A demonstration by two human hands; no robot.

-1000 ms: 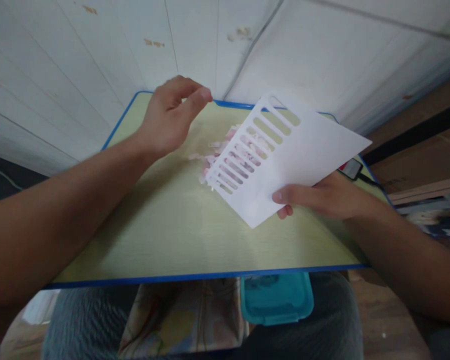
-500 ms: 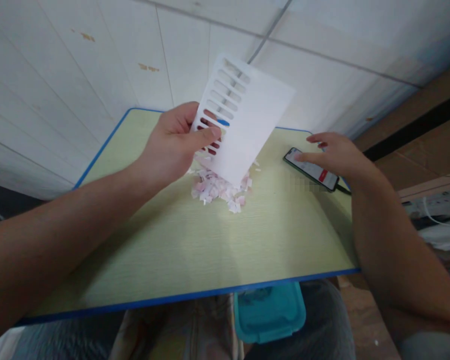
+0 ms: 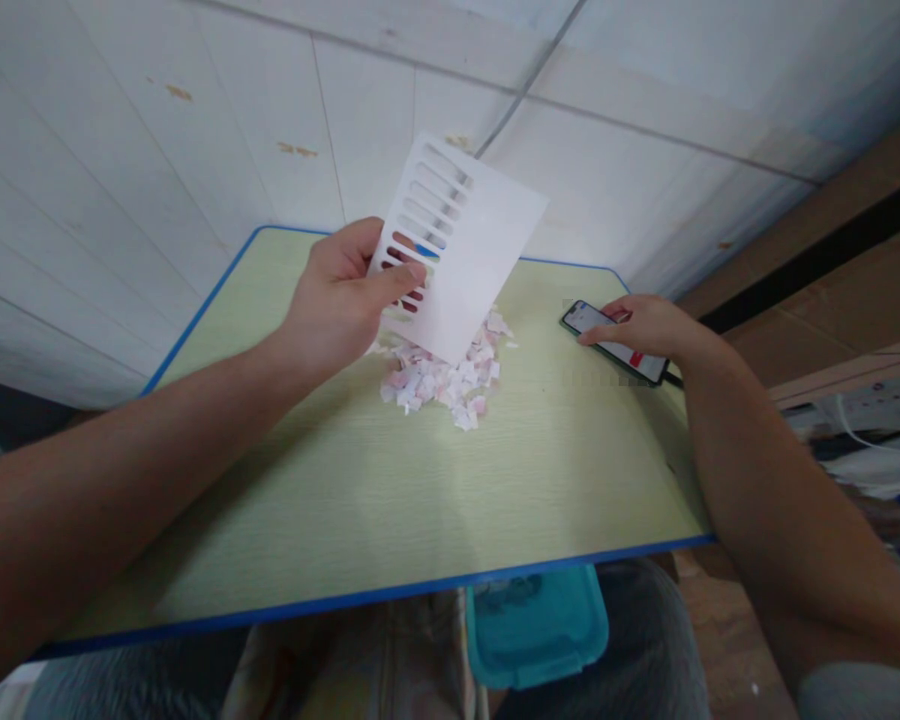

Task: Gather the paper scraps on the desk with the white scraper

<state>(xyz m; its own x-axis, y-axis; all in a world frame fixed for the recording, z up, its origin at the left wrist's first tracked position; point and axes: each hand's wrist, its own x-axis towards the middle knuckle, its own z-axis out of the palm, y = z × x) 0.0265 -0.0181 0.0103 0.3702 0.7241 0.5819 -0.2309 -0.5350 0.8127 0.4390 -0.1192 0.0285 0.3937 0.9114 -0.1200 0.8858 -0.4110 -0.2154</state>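
My left hand (image 3: 341, 295) pinches a white sheet with a row of slots (image 3: 476, 240) by its slotted left side, thumb on top. The sheet is tilted above a heap of small torn paper pieces (image 3: 439, 385), white and pale pink, and hides part of it. On the right, my right hand (image 3: 641, 325) reaches across a smartphone (image 3: 596, 322). The thumb is at the phone's near edge and the fingers are at its far edge. The phone's screen is lit, and a dark cable runs from its right end.
The pale green table (image 3: 420, 500) has a blue edge and stands against a white panelled wall (image 3: 232, 120). Below the front edge is a teal plastic container (image 3: 540, 635) by my legs. Cardboard boxes (image 3: 832, 300) stand at the right.
My right hand has come down from above the phone onto its edges. My left hand and the slotted sheet have shifted slightly left and lower. The view has also moved a little.
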